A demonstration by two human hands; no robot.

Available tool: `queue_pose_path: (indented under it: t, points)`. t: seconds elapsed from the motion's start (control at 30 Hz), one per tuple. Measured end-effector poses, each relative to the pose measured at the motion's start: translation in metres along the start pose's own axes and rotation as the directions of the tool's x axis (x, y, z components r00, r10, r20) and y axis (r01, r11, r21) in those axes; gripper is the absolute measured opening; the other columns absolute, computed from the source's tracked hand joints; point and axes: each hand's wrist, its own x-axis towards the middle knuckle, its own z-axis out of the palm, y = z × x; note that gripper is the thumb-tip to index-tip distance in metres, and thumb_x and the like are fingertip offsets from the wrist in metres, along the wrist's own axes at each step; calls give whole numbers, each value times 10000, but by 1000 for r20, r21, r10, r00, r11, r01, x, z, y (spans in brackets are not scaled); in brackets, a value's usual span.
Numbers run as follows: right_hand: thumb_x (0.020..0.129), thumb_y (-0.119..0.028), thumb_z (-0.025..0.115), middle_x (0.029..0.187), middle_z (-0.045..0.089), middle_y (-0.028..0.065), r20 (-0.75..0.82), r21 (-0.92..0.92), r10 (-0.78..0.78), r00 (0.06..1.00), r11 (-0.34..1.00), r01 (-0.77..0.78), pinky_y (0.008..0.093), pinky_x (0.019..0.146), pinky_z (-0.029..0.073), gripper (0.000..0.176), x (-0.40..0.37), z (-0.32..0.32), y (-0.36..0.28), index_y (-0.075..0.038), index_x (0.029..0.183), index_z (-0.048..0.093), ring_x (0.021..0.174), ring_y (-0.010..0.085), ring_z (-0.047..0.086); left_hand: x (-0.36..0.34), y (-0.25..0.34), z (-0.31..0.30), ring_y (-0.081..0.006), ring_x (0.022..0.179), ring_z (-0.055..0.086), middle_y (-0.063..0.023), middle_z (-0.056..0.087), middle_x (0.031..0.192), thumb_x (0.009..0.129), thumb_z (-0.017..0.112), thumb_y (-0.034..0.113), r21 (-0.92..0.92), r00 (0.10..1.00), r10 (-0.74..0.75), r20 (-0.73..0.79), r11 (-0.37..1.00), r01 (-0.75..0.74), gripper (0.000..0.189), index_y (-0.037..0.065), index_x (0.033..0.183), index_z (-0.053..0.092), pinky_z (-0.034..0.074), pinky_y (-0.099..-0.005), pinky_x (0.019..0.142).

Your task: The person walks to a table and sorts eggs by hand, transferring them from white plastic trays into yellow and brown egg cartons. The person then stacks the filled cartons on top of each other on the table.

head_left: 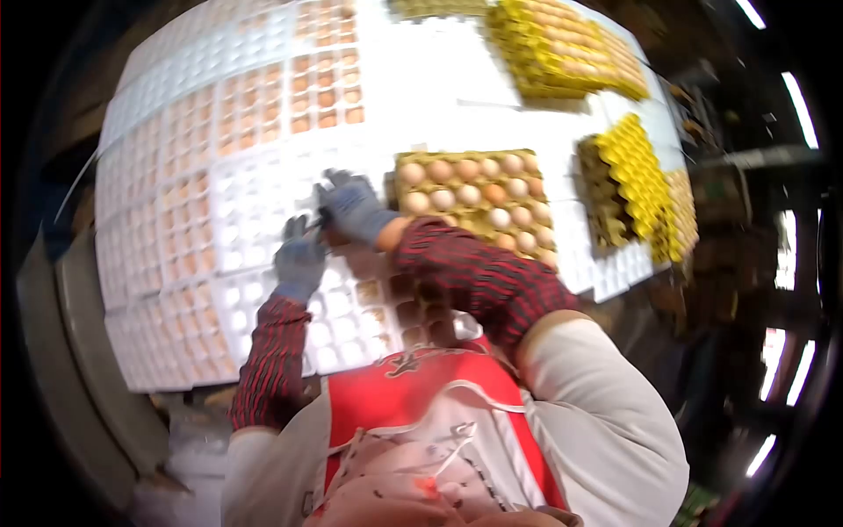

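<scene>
My left hand (300,261), in a grey-blue glove with dark fingertips, reaches over a white egg tray (248,220). Its fingers are stretched forward and slightly apart, with nothing visible in them. Close beside it, my right hand (353,208), gloved alike, spreads its fingers over the same white tray area; no egg shows in its grasp. Whatever lies directly beneath the palms is hidden. Just right of my right hand sits a yellow-brown tray of brown eggs (468,195), partly covered by my forearm. Nearer my body is another white tray (338,321), partly in shadow.
Rows of white trays with brown eggs (189,215) cover the left side of the table. A yellow stack of egg trays (562,48) stands at the back right. Another yellow tray stack (634,189) leans near the table's right edge.
</scene>
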Motion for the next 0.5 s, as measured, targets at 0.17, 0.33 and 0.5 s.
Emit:
queue_pose_path:
  t: [0.17, 0.33, 0.5]
  points:
    - [864, -390, 641, 1398, 497, 188, 311, 204, 135, 941, 957, -205, 567, 1094, 333, 567, -20, -67, -17, -92, 1340, 567, 1334, 382, 435, 30, 0, -29, -346, 1213, 581, -178, 620, 1288, 906, 656, 117, -478, 986, -72, -151, 878, -9, 296, 59, 1197, 658, 478, -442, 1010]
    - [785, -352, 774, 1350, 553, 135, -428, -32, 403, 809, 888, -459, 481, 1107, 347, 613, -133, -236, 94, -121, 1322, 589, 1281, 336, 485, 61, -9, 15, -369, 1407, 363, -143, 470, 1474, 1013, 493, 291, 57, 995, 57, -76, 997, -53, 451, 120, 1430, 500, 209, -524, 1191]
    - [689, -436, 836, 1517, 410, 118, -386, -538, 843, 375, 124, -834, 506, 1125, 317, 929, -304, -339, 261, -234, 1493, 417, 1358, 362, 419, 49, -11, 22, -383, 1394, 377, -156, 469, 1474, 999, 534, 271, 93, 994, 48, -99, 995, -39, 470, 122, 1442, 488, 237, -519, 1183]
